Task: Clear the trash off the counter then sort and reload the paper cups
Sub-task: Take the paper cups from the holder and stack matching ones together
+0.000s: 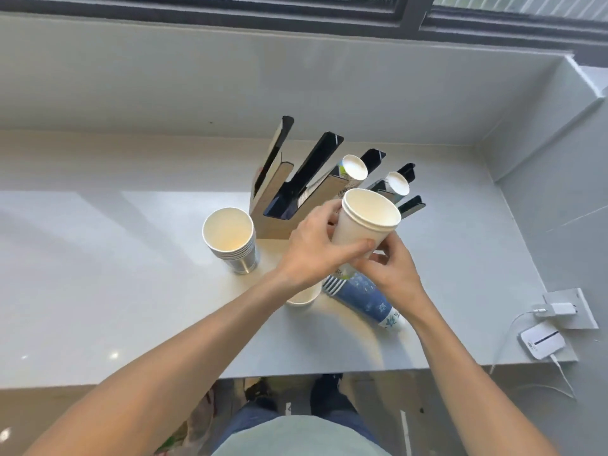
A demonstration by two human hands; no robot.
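Both hands met on one white paper cup, raised over the counter just before the cup rack. Left hand wrapped its wall; right hand pinched its base. Light and thin-walled, it would likely crush if squeezed, so a grip under the stiff rim seemed best
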